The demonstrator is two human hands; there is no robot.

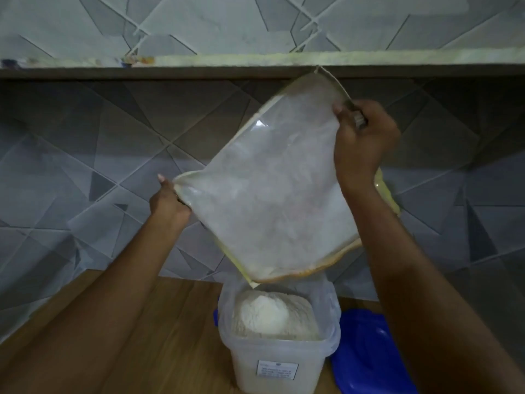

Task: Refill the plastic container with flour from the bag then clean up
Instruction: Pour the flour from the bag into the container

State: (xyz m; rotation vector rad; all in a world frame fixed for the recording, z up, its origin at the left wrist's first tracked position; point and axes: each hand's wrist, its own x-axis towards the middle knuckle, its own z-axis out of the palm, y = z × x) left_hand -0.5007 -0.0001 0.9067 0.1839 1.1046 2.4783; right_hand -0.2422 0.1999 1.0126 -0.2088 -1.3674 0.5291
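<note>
Two hands, left [167, 200] and right [365, 143], each grip pinching bag [270, 189] above container [279, 362], blue lid [366, 354] beside.

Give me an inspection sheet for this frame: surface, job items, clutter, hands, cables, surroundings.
Surface: wooden countertop, bare where visible.
Job's things: flour bag held upside down and tilted, its lowest corner over the open plastic container; flour heaped near the rim. Bag looks nearly empty.
Blue lid: lies on the counter right of the container; blue also shows behind its left side.
Clutter: nothing seen.
Hands: left hand grips the bag's left corner; right hand grips its upper right edge.
Cables: nothing seen.
Surroundings: grey patterned tile wall, shelf overhead; dim light.
</note>
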